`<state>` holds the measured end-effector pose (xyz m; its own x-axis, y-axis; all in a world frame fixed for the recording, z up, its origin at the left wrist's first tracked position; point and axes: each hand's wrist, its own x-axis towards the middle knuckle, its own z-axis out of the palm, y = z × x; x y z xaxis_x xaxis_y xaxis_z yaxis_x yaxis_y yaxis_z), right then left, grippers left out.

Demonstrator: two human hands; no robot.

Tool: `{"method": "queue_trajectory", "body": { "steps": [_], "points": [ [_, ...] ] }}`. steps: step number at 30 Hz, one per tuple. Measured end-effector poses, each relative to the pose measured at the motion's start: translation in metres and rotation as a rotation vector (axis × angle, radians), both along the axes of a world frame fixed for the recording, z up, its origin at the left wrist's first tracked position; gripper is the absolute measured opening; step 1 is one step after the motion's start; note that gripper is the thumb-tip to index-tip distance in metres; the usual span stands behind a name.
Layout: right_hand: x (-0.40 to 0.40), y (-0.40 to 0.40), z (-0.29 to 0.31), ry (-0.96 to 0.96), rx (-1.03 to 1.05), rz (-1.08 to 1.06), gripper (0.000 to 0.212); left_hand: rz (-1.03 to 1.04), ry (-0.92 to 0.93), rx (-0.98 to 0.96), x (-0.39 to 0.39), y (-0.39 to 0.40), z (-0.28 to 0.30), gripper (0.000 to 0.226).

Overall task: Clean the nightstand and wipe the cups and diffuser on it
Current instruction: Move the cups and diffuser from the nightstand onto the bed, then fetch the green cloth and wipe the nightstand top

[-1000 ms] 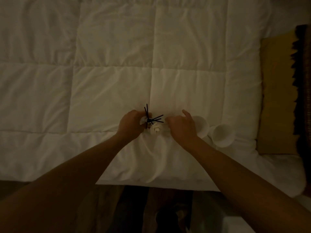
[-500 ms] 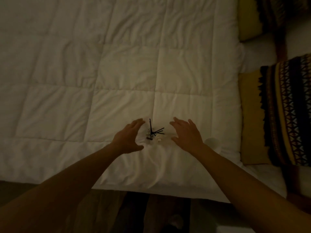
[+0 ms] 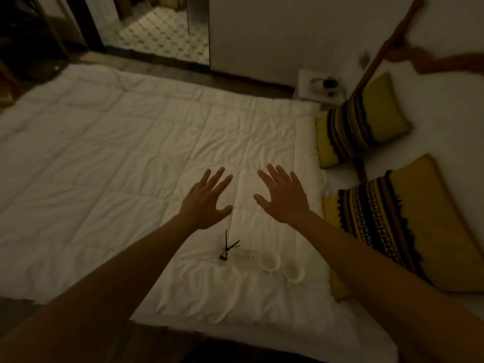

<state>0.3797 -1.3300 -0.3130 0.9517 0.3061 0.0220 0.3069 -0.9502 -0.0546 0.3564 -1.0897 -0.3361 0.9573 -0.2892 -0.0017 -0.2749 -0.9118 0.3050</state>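
Hovering left hand (image 3: pixel 207 203), right hand (image 3: pixel 282 197), seemingly splayed, empty

Both bare forearms reach forward from the lower corners, angling in toward each other. The left hand (image 3: pixel 207 203) is held palm down with its fingers (image 3: pixel 218 179) straight and spread, thumb out to the side. The right hand (image 3: pixel 284 199) mirrors it, palm down, fingers (image 3: pixel 277 174) fanned and straight, thumb pointing inward. Neither hand holds anything, and a gap separates the two thumbs.
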Motion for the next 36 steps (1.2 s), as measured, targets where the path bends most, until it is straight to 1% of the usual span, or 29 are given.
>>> {"method": "queue_trajectory", "body": {
  "steps": [3,7,12,16,22,23,26,28,32,36],
  "points": [
    [-0.008,0.002,0.042,-0.069,-0.007,0.014,0.072,0.016,-0.082,0.018,-0.007,0.006,0.045,0.086],
    [-0.015,0.013,0.076,-0.115,0.003,0.043,0.073,0.061,-0.141,0.072,-0.023,0.027,0.085,0.086],
    [-0.026,0.047,0.09,-0.115,0.024,0.098,0.074,0.122,-0.155,0.13,-0.054,0.067,0.106,0.085],
    [-0.027,0.1,0.098,-0.125,0.019,0.2,0.074,0.212,-0.164,0.153,-0.079,0.116,0.113,0.084],
    [-0.013,0.226,0.125,-0.126,0.039,0.374,0.073,0.353,-0.174,0.195,-0.12,0.23,0.124,0.081],
    [-0.011,0.262,0.13,-0.126,0.047,0.414,0.073,0.398,-0.172,0.197,-0.129,0.261,0.128,0.081],
    [-0.008,0.334,0.139,-0.135,0.062,0.492,0.073,0.534,-0.181,0.155,-0.147,0.323,0.135,0.081],
    [-0.013,0.389,0.144,-0.132,0.065,0.558,0.073,0.636,-0.185,0.111,-0.172,0.366,0.139,0.081],
    [-0.034,0.489,0.143,-0.149,0.099,0.676,0.073,0.752,-0.172,0.173,-0.224,0.455,0.145,0.082],
    [-0.058,0.575,0.136,-0.103,0.07,0.792,0.073,0.934,-0.174,0.142,-0.276,0.529,0.147,0.081]
  ]
}}
